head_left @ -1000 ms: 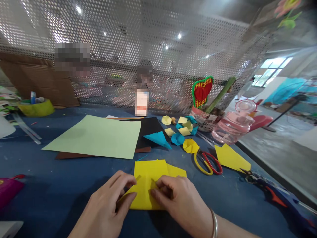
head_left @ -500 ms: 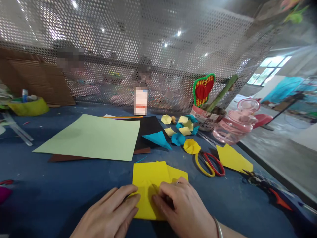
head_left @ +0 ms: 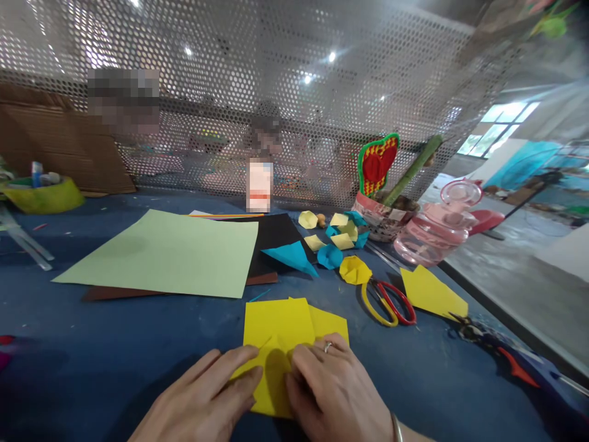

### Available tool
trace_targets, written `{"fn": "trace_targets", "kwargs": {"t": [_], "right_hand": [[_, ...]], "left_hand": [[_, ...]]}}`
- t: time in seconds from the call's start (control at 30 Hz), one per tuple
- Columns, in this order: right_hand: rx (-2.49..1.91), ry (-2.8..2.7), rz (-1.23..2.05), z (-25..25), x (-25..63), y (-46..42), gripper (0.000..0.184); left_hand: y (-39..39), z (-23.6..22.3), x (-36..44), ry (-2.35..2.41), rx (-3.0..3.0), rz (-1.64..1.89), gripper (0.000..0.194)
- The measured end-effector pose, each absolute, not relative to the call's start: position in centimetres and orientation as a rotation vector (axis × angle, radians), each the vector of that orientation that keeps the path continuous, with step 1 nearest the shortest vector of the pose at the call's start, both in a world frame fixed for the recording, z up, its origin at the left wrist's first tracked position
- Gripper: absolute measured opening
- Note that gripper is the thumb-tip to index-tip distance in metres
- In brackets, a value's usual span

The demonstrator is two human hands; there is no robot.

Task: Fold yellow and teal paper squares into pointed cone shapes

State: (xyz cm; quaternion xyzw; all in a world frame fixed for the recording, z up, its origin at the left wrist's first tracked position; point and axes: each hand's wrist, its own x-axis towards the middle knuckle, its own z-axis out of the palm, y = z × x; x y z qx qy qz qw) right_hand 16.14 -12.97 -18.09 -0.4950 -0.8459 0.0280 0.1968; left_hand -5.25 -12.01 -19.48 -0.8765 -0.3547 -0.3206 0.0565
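Note:
A yellow square of paper [head_left: 278, 322] lies on the blue table [head_left: 115, 344] just in front of me, with a second yellow sheet under its right side. My left hand [head_left: 207, 399] lies with fingers stretched flat along the paper's lower left corner, pressing a fold. My right hand [head_left: 335, 390], with a ring and a bracelet, has its fingers curled down on the lower middle of the same paper. The paper's near edge is hidden under both hands.
A pale green sheet [head_left: 170, 255] over black and brown sheets lies behind. Scissors [head_left: 386, 301] with red and yellow handles, folded yellow and blue paper pieces [head_left: 335, 242], a yellow sheet [head_left: 430, 291], a pink jar [head_left: 435, 230] and a glue gun [head_left: 497, 353] stand right. A perforated screen closes the back.
Both hands have slid toward me along the yellow paper. My left fingers went from bent and pinching to flat on the fold. The paper's lower left corner is now folded in.

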Motion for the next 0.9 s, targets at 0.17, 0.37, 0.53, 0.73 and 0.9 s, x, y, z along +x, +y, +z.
{"fn": "trace_targets", "kwargs": {"t": [0.17,0.37,0.53,0.73,0.9], "right_hand": [[-1.401,-2.386,0.030,-17.7,16.2,-13.0,0.018],[-1.437,-2.416,0.019,-17.4,16.0,-13.1,0.019],[-1.481,-2.440,0.014,-17.3,15.9,-13.2,0.019],[-1.546,-2.433,0.004,-17.2,15.8,-13.2,0.016],[-1.563,-2.437,-0.001,-17.2,15.8,-13.2,0.015]], "left_hand": [[-12.0,-18.6,-5.5,-1.040,-2.734,-0.701,0.038],[-11.9,-19.3,-5.7,-0.910,-2.705,-0.638,0.044],[-12.5,-19.2,-5.5,-1.016,-2.769,-0.570,0.046],[-13.0,-20.3,-5.0,-1.045,-2.645,-0.718,0.040],[-13.8,-21.2,-4.8,-0.911,-2.555,-0.670,0.040]]}}
